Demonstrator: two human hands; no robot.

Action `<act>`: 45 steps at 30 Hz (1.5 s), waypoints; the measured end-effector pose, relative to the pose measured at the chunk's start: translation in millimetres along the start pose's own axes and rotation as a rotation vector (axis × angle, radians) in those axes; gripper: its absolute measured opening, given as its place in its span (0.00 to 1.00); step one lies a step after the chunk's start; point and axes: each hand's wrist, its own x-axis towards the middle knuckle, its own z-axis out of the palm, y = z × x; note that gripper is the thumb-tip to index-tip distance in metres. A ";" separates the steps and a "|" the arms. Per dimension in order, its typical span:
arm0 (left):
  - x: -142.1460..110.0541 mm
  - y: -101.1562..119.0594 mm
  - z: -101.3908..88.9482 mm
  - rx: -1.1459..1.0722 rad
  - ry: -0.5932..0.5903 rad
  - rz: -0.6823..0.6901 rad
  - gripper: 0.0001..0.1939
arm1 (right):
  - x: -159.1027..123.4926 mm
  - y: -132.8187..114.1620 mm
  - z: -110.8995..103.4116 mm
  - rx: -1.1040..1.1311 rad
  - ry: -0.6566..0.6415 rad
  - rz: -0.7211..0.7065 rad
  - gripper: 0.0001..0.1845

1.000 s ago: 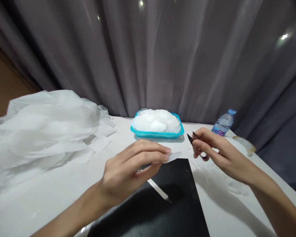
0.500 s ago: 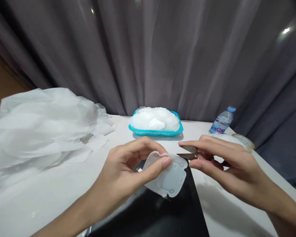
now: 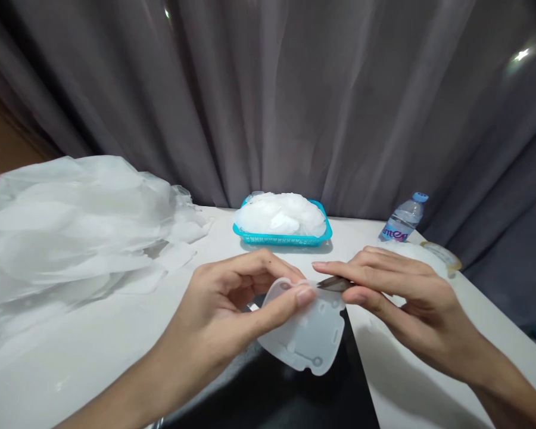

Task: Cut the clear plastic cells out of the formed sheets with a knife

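Note:
Between the thumb and fingers of my left hand (image 3: 245,304) is a translucent white plastic piece (image 3: 306,333), rounded-square with notched edges and small round marks. It is tilted above the black mat. My right hand (image 3: 411,304) is closed around small metal snips (image 3: 335,283), whose handles are hidden in my palm. The blades look shut together, their tip at the upper edge of the plastic piece beside my left thumb. I cannot tell whether they bite into the edge.
A black mat (image 3: 268,399) lies on the white table (image 3: 406,369). Behind stands a turquoise basket (image 3: 286,240) heaped with white pieces. A large pile of thin white sheets (image 3: 80,220) fills the left. At the right are a leaning water bottle (image 3: 402,219) and a tape roll (image 3: 444,256).
The snips' blades, spread apart before, have come together at the plastic piece's edge. My right hand has shifted slightly left, and the piece has tilted a little.

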 end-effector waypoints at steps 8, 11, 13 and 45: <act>-0.4 -2.1 1.7 0.000 0.006 0.018 0.05 | -0.2 1.7 0.4 -0.001 -0.009 0.010 0.22; 0.0 -2.3 2.2 -0.011 0.017 0.034 0.05 | 0.5 1.8 0.6 0.003 -0.010 0.018 0.21; 0.2 -2.5 2.8 -0.029 0.026 0.044 0.05 | 0.9 1.5 0.5 0.012 -0.014 0.023 0.21; -1.5 -3.5 5.2 -0.156 0.029 0.062 0.11 | 0.7 -0.6 3.0 0.010 0.007 -0.079 0.22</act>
